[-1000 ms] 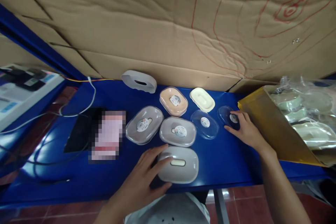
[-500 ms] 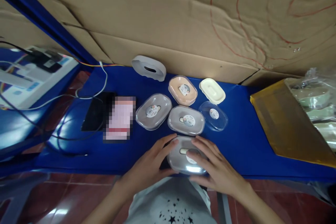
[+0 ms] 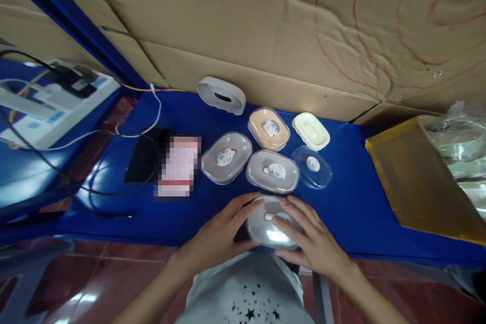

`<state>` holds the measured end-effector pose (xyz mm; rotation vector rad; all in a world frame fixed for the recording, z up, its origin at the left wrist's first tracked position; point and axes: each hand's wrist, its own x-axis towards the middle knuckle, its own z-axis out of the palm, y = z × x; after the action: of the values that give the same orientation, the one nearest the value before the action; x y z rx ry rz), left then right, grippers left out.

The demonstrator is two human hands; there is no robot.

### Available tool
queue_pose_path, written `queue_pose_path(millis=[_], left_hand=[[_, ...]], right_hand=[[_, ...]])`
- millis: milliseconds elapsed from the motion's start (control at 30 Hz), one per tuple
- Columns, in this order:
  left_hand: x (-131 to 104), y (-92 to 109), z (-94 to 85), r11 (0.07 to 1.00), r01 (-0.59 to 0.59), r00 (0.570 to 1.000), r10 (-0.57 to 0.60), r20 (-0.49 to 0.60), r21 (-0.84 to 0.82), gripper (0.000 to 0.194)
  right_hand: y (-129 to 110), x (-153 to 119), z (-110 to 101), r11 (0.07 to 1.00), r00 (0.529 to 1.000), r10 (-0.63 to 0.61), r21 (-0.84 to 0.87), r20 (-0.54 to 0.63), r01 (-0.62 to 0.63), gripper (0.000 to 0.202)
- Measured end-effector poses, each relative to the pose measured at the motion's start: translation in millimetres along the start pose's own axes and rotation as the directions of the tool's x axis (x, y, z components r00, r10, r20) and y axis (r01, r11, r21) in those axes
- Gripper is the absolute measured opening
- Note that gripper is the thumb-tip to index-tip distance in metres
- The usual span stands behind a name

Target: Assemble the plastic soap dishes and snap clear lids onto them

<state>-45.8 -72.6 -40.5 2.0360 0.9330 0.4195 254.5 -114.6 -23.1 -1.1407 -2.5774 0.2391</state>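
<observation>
At the table's near edge, a grey lidded box (image 3: 261, 225) with a clear cover sits between my hands. My left hand (image 3: 228, 225) curves round its left side, and my right hand (image 3: 309, 233) grips its right side, fingers over the lid and partly hiding the label. Just beyond it lie two more grey lidded boxes, one in the middle (image 3: 258, 172) and one at left (image 3: 237, 147). Behind them are a peach lidded box (image 3: 258, 121), a cream tray (image 3: 311, 131) and a clear lid (image 3: 322, 174) with a round label.
A grey oval piece (image 3: 235, 98) with a slot leans near the cardboard wall. At left are a blurred-out phone (image 3: 180, 162), a black flat object (image 3: 142, 159), cables and a power strip (image 3: 38, 126). An open carton (image 3: 402, 177) with wrapped items stands at right.
The view has shifted slightly, so the table items appear a little further right. Both hands keep nearly the same hold on the grey box.
</observation>
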Motion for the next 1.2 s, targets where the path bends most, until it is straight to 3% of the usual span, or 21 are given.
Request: queue_pose_path(millis=[167,367,500,600,700,800,933,1033,1100,1200], left_hand=[[0.8,-2.6,0.9,1.000,-0.002,1.000,0.002,-0.009,-0.007,0.095],[3.2,-0.8,-0.8,1.000,0.001,1.000,-0.001,-0.017,-0.002,0.089],[4.6,0.5,-1.2,1.000,0.008,1.000,-0.008,0.005,0.019,0.089],[3.7,1.5,-1.2,0.999,-0.007,1.000,0.007,0.017,0.051,0.088],[1.7,2.2,-2.0,0.997,-0.022,1.000,0.022,-0.002,0.068,0.085],[1.7,2.5,-3.8,0.996,-0.036,0.999,0.038,-0.027,0.077,0.076],[5.9,3.4,-5.9,0.992,-0.059,0.996,0.066,-0.062,0.109,0.062],[8.4,4.2,-6.0,0.990,-0.082,0.992,0.092,-0.083,0.117,0.055],[9.2,4.4,-5.6,0.987,-0.095,0.990,0.107,-0.090,0.127,0.052],[10.2,3.8,-4.0,0.986,-0.095,0.989,0.109,-0.101,0.135,0.048]], right_hand=[[1.6,6.0,-1.0,0.999,1.000,0.016,0.033,-0.012,-0.015,0.068],[11.5,5.4,4.0,0.990,0.999,0.012,0.137,-0.035,-0.007,0.077],[6.3,2.7,5.4,0.997,0.999,0.023,0.075,-0.031,-0.021,0.084],[-0.7,-9.1,4.8,0.999,0.996,0.053,0.013,-0.068,-0.052,0.082],[1.3,-38.3,0.6,0.990,0.984,0.133,-0.030,-0.121,-0.138,0.083],[17.0,-78.6,-9.4,0.945,0.938,0.291,-0.095,-0.189,-0.313,0.088],[48.0,-110.7,-31.5,0.801,0.823,0.481,-0.230,-0.302,-0.552,0.087],[68.7,-94.9,-47.2,0.726,0.784,0.509,-0.311,-0.355,-0.613,0.083],[79.8,-65.3,-52.5,0.770,0.817,0.474,-0.295,-0.328,-0.566,0.079],[93.9,-8.1,-51.8,0.863,0.896,0.402,-0.248,-0.192,-0.440,0.066]])
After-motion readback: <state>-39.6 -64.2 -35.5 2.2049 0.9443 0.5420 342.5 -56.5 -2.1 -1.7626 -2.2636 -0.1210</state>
